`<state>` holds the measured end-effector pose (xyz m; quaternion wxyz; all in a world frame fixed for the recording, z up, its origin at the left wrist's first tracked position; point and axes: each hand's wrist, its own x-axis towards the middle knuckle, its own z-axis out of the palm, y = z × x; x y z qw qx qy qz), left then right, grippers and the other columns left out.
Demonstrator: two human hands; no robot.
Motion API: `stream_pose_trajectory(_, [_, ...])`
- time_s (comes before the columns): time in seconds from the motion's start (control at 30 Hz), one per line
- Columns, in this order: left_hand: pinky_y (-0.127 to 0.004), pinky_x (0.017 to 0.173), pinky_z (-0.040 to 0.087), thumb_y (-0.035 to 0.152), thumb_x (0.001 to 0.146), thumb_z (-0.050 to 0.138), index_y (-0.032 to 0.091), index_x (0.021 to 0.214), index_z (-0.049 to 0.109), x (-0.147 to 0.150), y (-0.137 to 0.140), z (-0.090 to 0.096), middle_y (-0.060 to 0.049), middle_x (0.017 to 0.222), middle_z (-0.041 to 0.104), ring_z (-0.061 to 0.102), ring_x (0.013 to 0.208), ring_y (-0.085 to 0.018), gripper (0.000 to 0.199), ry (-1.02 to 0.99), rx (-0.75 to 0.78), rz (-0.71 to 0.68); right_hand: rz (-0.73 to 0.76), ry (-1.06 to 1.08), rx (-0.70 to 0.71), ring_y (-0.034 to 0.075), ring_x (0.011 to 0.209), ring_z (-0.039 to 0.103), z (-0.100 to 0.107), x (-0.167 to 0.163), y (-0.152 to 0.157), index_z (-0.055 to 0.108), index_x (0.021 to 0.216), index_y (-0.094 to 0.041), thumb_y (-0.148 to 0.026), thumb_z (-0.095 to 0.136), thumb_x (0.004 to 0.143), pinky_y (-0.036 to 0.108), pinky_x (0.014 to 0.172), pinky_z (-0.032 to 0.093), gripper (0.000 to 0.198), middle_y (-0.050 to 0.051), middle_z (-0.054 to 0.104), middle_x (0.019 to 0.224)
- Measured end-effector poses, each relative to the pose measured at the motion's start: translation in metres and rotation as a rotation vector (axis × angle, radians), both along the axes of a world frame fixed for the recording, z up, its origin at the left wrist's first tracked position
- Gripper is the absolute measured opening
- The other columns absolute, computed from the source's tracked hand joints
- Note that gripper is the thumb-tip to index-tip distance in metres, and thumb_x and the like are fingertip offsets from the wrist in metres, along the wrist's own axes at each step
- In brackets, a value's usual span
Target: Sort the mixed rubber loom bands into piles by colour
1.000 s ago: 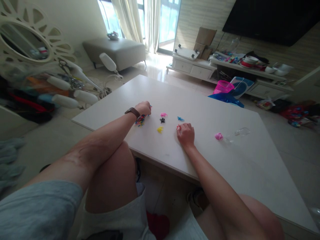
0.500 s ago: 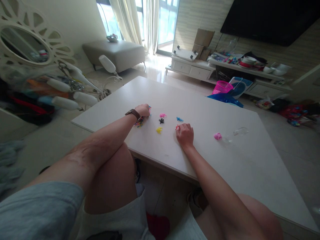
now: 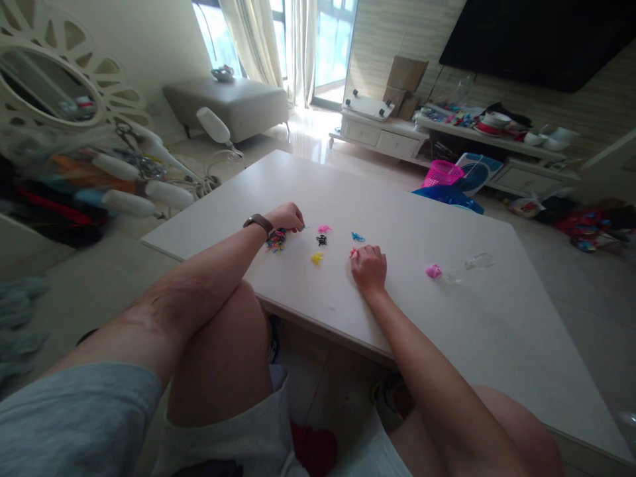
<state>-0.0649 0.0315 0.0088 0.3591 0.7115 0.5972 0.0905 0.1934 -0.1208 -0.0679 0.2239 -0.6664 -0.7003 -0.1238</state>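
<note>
My left hand, with a dark watch on its wrist, pinches a small blue band-like piece over the table. Just below it lies a mixed heap of thin coloured bands. To its right are small separate piles in pink, black, yellow and blue. My right hand rests on the table with curled fingers, its fingertips at a small red pile. Whatever lies under those fingers is hidden.
Right of my right hand, a pink rounded object and a clear bottle-like container lie on the white table. Beyond the far edge stands a pink basket. A lamp with white shades is at the left.
My left hand has drawn back slightly and turned, uncovering more of the mixed heap; the blue piece now shows at its fingertips. The right hand stays nearly in place.
</note>
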Motion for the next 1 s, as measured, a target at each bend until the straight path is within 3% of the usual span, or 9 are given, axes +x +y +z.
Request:
stream_pose_trajectory(0.43, [-0.025, 0.06, 0.05, 0.021, 0.058, 0.078, 0.017, 0.069, 0.077, -0.002, 0.001, -0.001, -0.006, 0.064, 0.072, 0.065, 0.063, -0.017, 0.012, 0.022, 0.014, -0.05, -0.004, 0.021, 0.013, 0.028, 0.096, 0.05, 0.0, 0.001, 0.001, 0.067, 0.089, -0.019, -0.025, 0.043, 0.096, 0.038, 0.076, 0.035, 0.026, 0.013, 0.065, 0.095])
stream_pose_trajectory(0.63, [-0.022, 0.057, 0.045, 0.025, 0.058, 0.077, 0.019, 0.074, 0.079, 0.002, 0.001, -0.001, -0.004, 0.071, 0.074, 0.062, 0.065, -0.015, 0.017, 0.02, 0.033, -0.161, -0.01, 0.025, 0.009, 0.027, 0.096, 0.051, 0.0, 0.0, 0.001, 0.064, 0.092, -0.019, -0.025, 0.045, 0.096, 0.037, 0.077, 0.035, 0.02, 0.011, 0.065, 0.097])
stream_pose_trajectory(1.0, [-0.022, 0.059, 0.041, 0.027, 0.064, 0.075, 0.017, 0.081, 0.08, 0.034, -0.004, -0.019, -0.002, 0.07, 0.073, 0.061, 0.066, -0.014, 0.02, -0.107, 0.181, -0.476, 0.292, 0.071, -0.044, 0.025, 0.117, 0.053, 0.005, 0.0, -0.004, 0.064, 0.116, -0.02, -0.027, 0.051, 0.094, 0.037, 0.095, 0.038, 0.026, 0.01, 0.063, 0.128])
